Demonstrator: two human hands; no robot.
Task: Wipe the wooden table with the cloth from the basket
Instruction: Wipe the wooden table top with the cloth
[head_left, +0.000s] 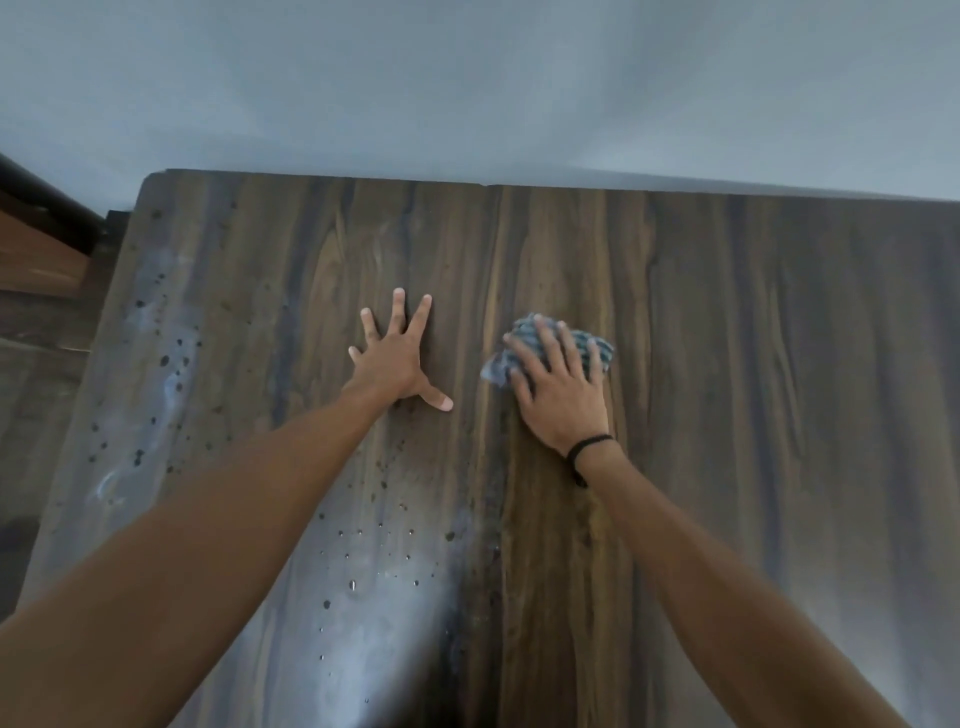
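The dark wooden table fills most of the head view, its far edge against a pale wall. A bunched blue-grey checked cloth lies on the table right of centre. My right hand lies on top of it with straight fingers, pressing it flat to the wood; a black band circles that wrist. My left hand rests flat on the bare wood to the left of the cloth, fingers spread wide and holding nothing. Water droplets and dark specks dot the left and near-centre of the tabletop. No basket is in view.
The pale grey wall runs along the table's far edge. Past the table's left edge sits brown wooden furniture and a darker floor below it. A glare patch shines on the wet wood near the front.
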